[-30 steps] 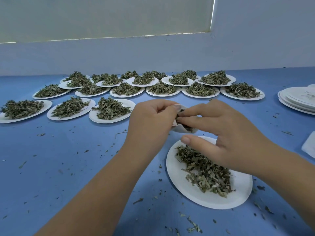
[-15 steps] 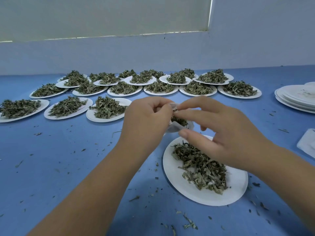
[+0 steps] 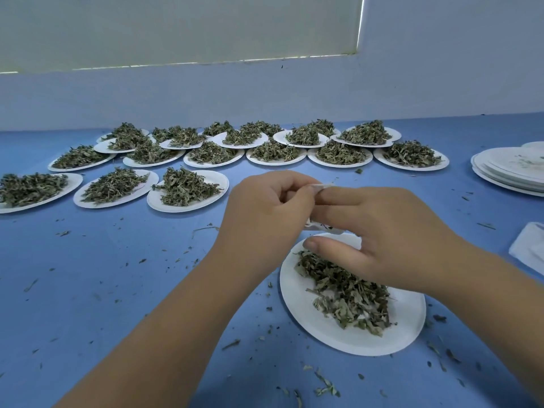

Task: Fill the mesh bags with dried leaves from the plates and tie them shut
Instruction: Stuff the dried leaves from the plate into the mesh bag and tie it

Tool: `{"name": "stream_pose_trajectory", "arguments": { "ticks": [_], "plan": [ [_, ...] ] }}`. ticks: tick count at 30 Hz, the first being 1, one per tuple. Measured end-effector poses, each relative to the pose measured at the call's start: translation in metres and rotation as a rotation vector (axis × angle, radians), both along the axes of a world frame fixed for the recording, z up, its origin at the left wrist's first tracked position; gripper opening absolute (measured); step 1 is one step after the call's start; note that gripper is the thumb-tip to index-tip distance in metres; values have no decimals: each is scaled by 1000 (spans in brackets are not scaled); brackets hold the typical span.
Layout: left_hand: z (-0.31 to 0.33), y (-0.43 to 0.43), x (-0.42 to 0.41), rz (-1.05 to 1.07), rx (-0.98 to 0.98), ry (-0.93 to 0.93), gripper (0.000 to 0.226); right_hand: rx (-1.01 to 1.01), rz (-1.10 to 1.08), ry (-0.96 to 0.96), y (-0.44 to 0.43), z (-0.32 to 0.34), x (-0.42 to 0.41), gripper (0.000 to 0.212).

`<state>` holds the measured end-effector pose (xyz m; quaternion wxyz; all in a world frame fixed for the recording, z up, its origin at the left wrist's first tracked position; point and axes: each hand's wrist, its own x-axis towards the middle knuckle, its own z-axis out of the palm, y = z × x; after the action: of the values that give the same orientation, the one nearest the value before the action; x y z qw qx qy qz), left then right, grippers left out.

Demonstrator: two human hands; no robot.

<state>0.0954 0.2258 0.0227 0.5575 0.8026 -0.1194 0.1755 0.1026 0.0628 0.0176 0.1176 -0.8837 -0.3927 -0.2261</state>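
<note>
A blue counter [image 3: 117, 290] strewn with leaf crumbs runs back to a pale wall. Above it the left grip [image 3: 265, 213] has its fingers curled and pinches the top edge of the mesh bag [image 3: 323, 229]. The right grip [image 3: 391, 237] lays nearly straight fingers across the bag to its mouth, thumb apart beneath; whether it pinches I cannot tell. The bag hangs between them over the far rim of the near plate [image 3: 323, 334], mostly hidden.

Likely trouble: the mouth looks untied, so a slipped pinch or a tilt would shed leaves past the rim onto the counter. The leaves look brittle, and hard squeezing would crumble them through the mesh. The right forearm passes low over the dried leaves [image 3: 347, 293] and could sweep some off.

Counted: two grips, one bag, one near plate. Beyond are the heaped plates [image 3: 219, 181]: three in front, six behind, and at least five more overlapping at the back, not surely countable. At right stand a stack of empty plates [image 3: 506, 178], number unclear, and a white folded thing [image 3: 530, 248] cut off by the edge.
</note>
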Motion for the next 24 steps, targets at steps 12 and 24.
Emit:
{"name": "stream_pose_trajectory", "arguments": {
  "ticks": [12, 24],
  "plan": [
    [-5, 9, 6, 80, 173, -130, 23, 109, 68, -67, 1, 0, -4, 36],
    [-6, 15, 6, 123, 356, -326, 19, 390, 85, 251, -6, 9, -2, 9]
  ]
}}
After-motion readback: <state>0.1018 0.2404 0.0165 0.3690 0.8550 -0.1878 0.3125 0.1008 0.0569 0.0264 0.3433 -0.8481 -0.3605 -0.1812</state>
